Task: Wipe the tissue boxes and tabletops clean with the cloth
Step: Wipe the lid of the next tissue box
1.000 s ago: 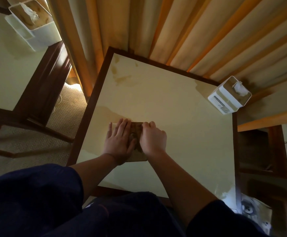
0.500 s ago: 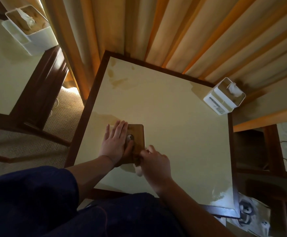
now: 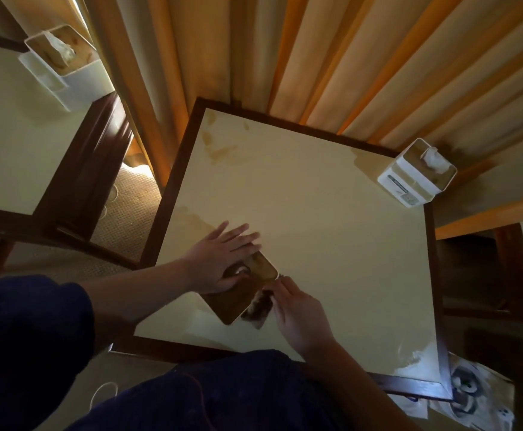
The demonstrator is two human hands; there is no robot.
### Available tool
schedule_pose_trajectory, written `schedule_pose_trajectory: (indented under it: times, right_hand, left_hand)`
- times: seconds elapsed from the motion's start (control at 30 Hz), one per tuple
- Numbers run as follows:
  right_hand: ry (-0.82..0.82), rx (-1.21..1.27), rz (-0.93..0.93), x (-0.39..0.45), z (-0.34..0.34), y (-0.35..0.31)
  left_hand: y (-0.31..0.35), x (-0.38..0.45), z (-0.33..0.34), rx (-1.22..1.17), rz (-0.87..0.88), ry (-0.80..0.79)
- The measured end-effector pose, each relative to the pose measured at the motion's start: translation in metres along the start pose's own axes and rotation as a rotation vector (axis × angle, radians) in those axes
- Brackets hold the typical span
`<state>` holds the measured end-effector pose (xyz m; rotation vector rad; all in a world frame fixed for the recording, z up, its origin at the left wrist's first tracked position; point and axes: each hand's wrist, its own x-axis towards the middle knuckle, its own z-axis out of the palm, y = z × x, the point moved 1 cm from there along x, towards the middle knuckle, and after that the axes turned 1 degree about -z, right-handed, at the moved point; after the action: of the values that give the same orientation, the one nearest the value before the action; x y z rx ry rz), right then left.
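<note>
A low tissue box with a brown wooden top (image 3: 247,289) lies turned diagonally on the cream tabletop (image 3: 331,244) near its front. My left hand (image 3: 223,256) lies flat across the box's far-left part, fingers spread, thumb at the lid's opening. My right hand (image 3: 297,312) presses a dark cloth (image 3: 258,307) against the box's near-right side. A white tissue box (image 3: 416,174) stands at the table's far right corner. Another white tissue box (image 3: 62,65) stands on the neighbouring table at the upper left.
Brownish smears mark the tabletop at its far left corner (image 3: 219,150) and near right corner (image 3: 416,357). Striped curtains (image 3: 316,57) hang behind the tables. A gap with carpet (image 3: 126,213) separates them. Printed paper (image 3: 472,396) lies on the floor at the lower right.
The brown-topped box has turned diagonally. My right hand has slid with the cloth from the box's top to its near-right side. My left hand's fingers now reach past the box's far edge.
</note>
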<state>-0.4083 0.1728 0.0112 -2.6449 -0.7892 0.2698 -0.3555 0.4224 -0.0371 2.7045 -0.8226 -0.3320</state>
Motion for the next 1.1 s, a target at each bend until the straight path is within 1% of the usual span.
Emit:
schedule_pose_trajectory:
  times: [0.03,0.1,0.17,0.23,0.3,0.37,0.43,0.53,0.63,0.7,0.77,0.83,0.9,0.97,1.1]
  right_hand:
    - [-0.023,-0.014,0.010,0.003,-0.004,0.003]
    - [-0.084,-0.053,0.030,0.012,-0.009,0.010]
    - [-0.123,-0.075,0.054,0.023,-0.013,0.016]
    - [-0.151,-0.051,0.073,0.035,-0.013,0.020]
    - [-0.185,-0.054,0.051,0.047,-0.010,0.020]
    - [-0.184,-0.062,0.005,0.054,-0.005,0.017]
    - [-0.148,-0.064,0.002,0.054,0.001,0.013]
    - [-0.014,-0.116,0.045,0.044,0.007,0.006]
    - [0.110,-0.156,-0.019,0.034,0.008,-0.004]
    - [0.129,-0.162,-0.036,0.029,0.008,-0.010]
    - [0.074,-0.202,-0.014,0.026,0.011,-0.010]
    - [-0.011,-0.204,0.043,0.027,0.013,-0.010]
    - [-0.078,-0.198,0.101,0.034,0.013,-0.012]
    - [-0.097,-0.199,0.141,0.046,0.011,-0.013]
    - [-0.187,-0.215,0.183,0.080,0.003,-0.019]
  left_hand:
    - [0.008,-0.004,-0.003,-0.073,-0.094,0.034]
    - [0.027,-0.015,0.000,-0.223,-0.352,0.078]
    - [0.043,-0.027,0.009,-0.271,-0.542,0.070]
    - [0.052,-0.035,0.019,-0.219,-0.635,0.009]
    - [0.059,-0.037,0.026,-0.175,-0.686,-0.054]
    - [0.062,-0.033,0.025,-0.163,-0.694,-0.097]
    - [0.057,-0.027,0.018,-0.166,-0.649,-0.141]
    - [0.038,-0.021,0.007,-0.186,-0.554,-0.178]
    - [0.023,-0.018,-0.001,-0.138,-0.479,-0.201]
    - [0.021,-0.018,0.001,-0.129,-0.453,-0.204]
    - [0.021,-0.019,0.011,-0.175,-0.456,-0.120]
    - [0.022,-0.024,0.021,-0.207,-0.483,0.023]
    - [0.023,-0.025,0.029,-0.166,-0.496,0.130]
    - [0.024,-0.024,0.032,-0.121,-0.499,0.161]
    - [0.027,-0.024,0.032,-0.124,-0.510,0.149]
